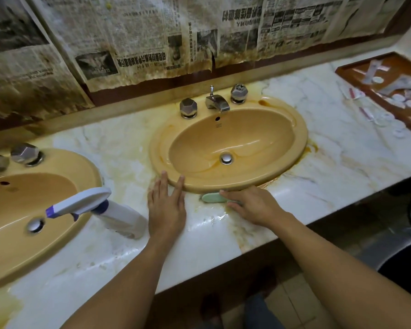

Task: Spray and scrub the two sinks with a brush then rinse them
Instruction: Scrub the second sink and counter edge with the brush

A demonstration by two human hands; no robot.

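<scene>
A person's left hand [166, 210] lies flat on the marble countertop [330, 150] with its fingers straight and a little spread. The fingertips touch the near left rim of the right sink [223, 184], and the hand holds nothing. The right hand [252, 207] rests on a pale green brush [212, 198] that lies on the countertop just in front of that sink's near rim. The forefinger stretches along the top of the brush and the other fingers curl over its near edge, gripping it, so only the left end of the brush shows. The tan oval bowl of the right sink has a chrome drain plug [226, 158] near its middle. At its far edge a chrome faucet [217, 103] stands between two faceted knobs [188, 108]. A white spray bottle [119, 214] with a blue trigger and nozzle stands on the countertop between the two basins, just left of the left hand, and its head reaches over the rim of the left sink [88, 165]. Yellowed, stained newspaper [152, 39] covers the wall behind. At the far right a brown tray [349, 72] holds small white packets and discs, and some lie on the marble beside it.
</scene>
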